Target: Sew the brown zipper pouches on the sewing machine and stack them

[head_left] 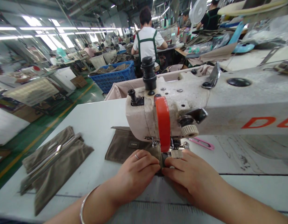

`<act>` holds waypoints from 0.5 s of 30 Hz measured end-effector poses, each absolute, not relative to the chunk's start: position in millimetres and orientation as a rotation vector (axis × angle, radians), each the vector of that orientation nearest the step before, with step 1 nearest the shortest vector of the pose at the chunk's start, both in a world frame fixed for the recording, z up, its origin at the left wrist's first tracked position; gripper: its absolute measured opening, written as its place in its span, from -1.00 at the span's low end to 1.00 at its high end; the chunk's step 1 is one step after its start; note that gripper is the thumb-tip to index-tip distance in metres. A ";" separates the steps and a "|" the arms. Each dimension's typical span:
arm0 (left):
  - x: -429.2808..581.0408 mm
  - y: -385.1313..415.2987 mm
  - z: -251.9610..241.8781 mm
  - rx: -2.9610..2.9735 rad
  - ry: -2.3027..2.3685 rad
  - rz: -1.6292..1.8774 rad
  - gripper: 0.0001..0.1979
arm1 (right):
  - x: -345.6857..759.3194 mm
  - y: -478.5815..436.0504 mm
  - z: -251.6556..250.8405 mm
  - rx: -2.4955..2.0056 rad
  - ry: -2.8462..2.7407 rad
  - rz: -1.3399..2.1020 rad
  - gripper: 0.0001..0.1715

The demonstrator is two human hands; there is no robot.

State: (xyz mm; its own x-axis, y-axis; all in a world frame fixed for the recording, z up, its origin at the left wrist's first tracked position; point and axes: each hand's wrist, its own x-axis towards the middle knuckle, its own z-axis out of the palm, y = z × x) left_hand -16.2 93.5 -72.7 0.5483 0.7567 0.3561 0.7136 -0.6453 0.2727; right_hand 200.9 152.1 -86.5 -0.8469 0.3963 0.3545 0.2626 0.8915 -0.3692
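The left hand (138,172) and right hand (191,174) are pinching an edge of the brown fabric piece (119,146), which is lying beneath the sewing machine (144,116), appearing light, pliable and best held flat there.

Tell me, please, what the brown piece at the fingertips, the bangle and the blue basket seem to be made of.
Brown piece: probably woven fabric with a dull finish, judging by its matte, softly creased surface.
Bangle: seems polished, silvery metal, from its bright highlights.
Blue basket: likely moulded plastic, given its even colour and slotted walls.
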 end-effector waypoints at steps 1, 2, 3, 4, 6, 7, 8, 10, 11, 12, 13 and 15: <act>-16.4 93.5 -72.4 2.686 1.269 0.678 -0.79 | 200.4 152.1 -86.4 -0.482 -2.630 0.422 -0.77; -16.5 93.7 -72.3 2.688 1.266 0.668 -0.79 | 200.1 152.2 -86.3 -0.483 -2.631 0.416 -0.77; -16.5 94.1 -72.5 2.683 1.269 0.669 -0.79 | 200.0 152.2 -86.2 -0.489 -2.631 0.416 -0.78; -16.4 94.5 -73.1 2.674 1.274 0.676 -0.79 | 200.2 152.1 -86.1 -0.494 -2.628 0.424 -0.78; -16.0 95.4 -74.5 2.649 1.279 0.706 -0.80 | 200.9 151.2 -85.7 -0.493 -2.623 0.461 -0.77; -15.9 95.7 -75.2 2.636 1.279 0.724 -0.81 | 201.4 150.6 -85.6 -0.490 -2.619 0.482 -0.76; -16.0 95.8 -75.8 2.624 1.275 0.738 -0.81 | 201.7 149.8 -85.6 -0.491 -2.615 0.497 -0.73; -16.5 95.9 -76.4 2.602 1.273 0.759 -0.83 | 202.1 148.3 -85.9 -0.493 -2.614 0.505 -0.69; -16.9 95.9 -76.6 2.593 1.276 0.766 -0.84 | 202.0 147.7 -86.2 -0.500 -2.618 0.505 -0.67; -17.4 96.0 -76.7 2.586 1.274 0.764 -0.84 | 201.7 147.2 -86.5 -0.507 -2.621 0.503 -0.66; -18.0 96.1 -76.8 2.583 1.270 0.764 -0.84 | 201.3 146.9 -86.7 -0.511 -2.622 0.505 -0.66; -19.0 97.1 -76.9 2.582 1.254 0.756 -0.84 | 199.9 146.7 -87.1 -0.516 -2.610 0.511 -0.67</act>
State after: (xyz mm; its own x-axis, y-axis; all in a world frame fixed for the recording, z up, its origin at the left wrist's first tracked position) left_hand -19.0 97.1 -76.9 0.5171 0.7734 0.3667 0.6853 -0.6308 0.3640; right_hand 199.9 146.7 -87.1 -0.8385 0.4292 0.3356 0.2709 0.8628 -0.4267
